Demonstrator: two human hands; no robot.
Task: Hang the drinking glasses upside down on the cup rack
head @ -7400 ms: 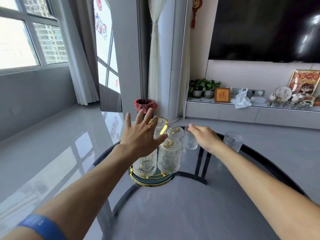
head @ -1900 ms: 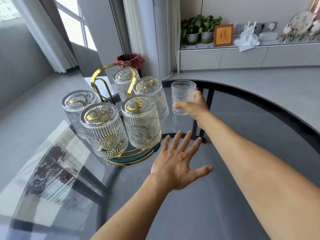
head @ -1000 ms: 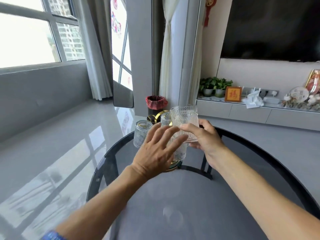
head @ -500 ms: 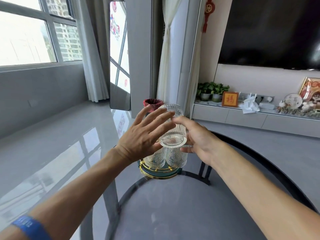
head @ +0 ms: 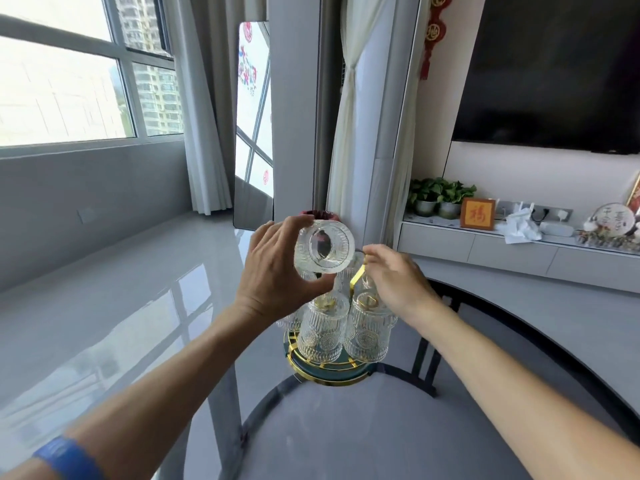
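My left hand [head: 277,271] is clamped around a ribbed glass [head: 323,247], thumb under it, fingers over the top. The glass is tipped on its side with its thick base toward me, held in the air above the cup rack [head: 327,367]. My right hand [head: 394,271] is just right of it, fingers pinched together near the gold handle [head: 357,276] of the rack; can't tell if they actually grip it. The two hands are close but not touching.

The rack sits on the far part of the round glass table [head: 346,438], with a teal base and a gold rim. Two upside-down glasses hang on its near side, left one [head: 320,329] and right one [head: 370,329], touching or nearly so. More glasses sit behind them, mostly hidden by my left hand and the held glass; the count is unclear. The hung glasses and the gold handle crowd the space right under the held glass.

There's a blue wristband [head: 67,457] on my left forearm, bottom left. A red bin [head: 313,214] pokes out on the floor behind my left hand. Far right, a low white cabinet [head: 519,251] holds potted plants [head: 440,199], a small framed picture [head: 477,213] and crumpled tissue [head: 521,226]. A dark TV [head: 554,71] hangs on the wall above. A window [head: 69,74] and grey curtain [head: 204,116] are on the left, and a tied white curtain [head: 349,133] is in the middle.
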